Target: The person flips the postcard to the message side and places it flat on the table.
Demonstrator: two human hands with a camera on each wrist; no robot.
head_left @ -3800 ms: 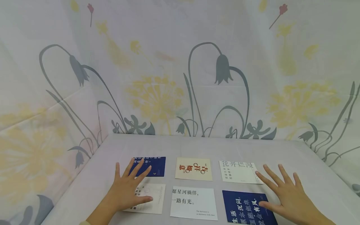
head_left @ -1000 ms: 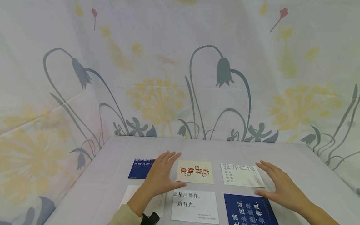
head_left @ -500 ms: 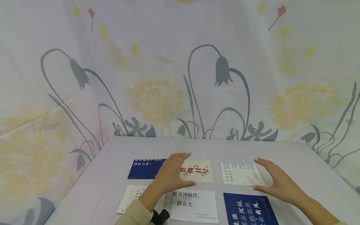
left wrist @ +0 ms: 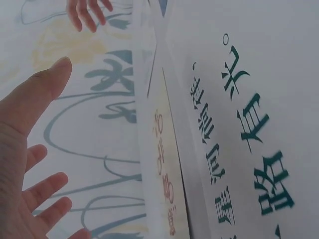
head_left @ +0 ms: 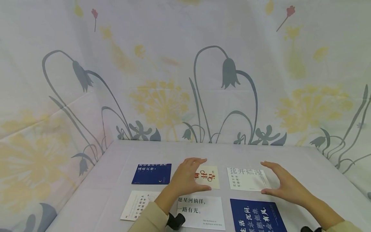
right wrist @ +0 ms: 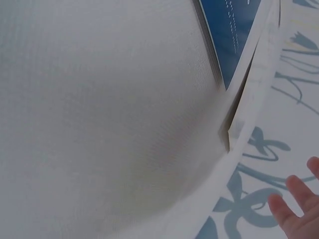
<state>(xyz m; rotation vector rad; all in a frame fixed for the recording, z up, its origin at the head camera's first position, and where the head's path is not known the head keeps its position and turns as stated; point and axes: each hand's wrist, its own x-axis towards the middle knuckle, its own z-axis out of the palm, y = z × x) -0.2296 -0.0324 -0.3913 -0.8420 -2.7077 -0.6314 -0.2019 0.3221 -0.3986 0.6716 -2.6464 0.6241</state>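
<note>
My left hand (head_left: 187,178) hovers over the left part of the cream card with red characters (head_left: 211,177), its thumb held apart from the fingers and nothing between them. Below it lies the white card with black characters (head_left: 201,212). On the other side, my right hand (head_left: 285,185) is beside the right edge of the white card with grey characters (head_left: 246,179), thumb and fingers parted in a similar curve and holding nothing. A blue card with white characters (head_left: 256,216) lies nearer, below that hand. In the left wrist view the white card's large characters (left wrist: 269,184) fill the right side.
At the left of the table (head_left: 98,190) lie another blue card (head_left: 152,174) and a white card with small print (head_left: 137,204), partly behind my left sleeve (head_left: 152,219). A flower-printed cloth (head_left: 174,64) hangs behind. Dark wrist cameras (head_left: 176,221) sit under both wrists.
From spread flat over the outer cards, both hands have turned with thumbs apart. The left hand has moved right, uncovering the left blue card and covering part of the cream one. The cards stay put.
</note>
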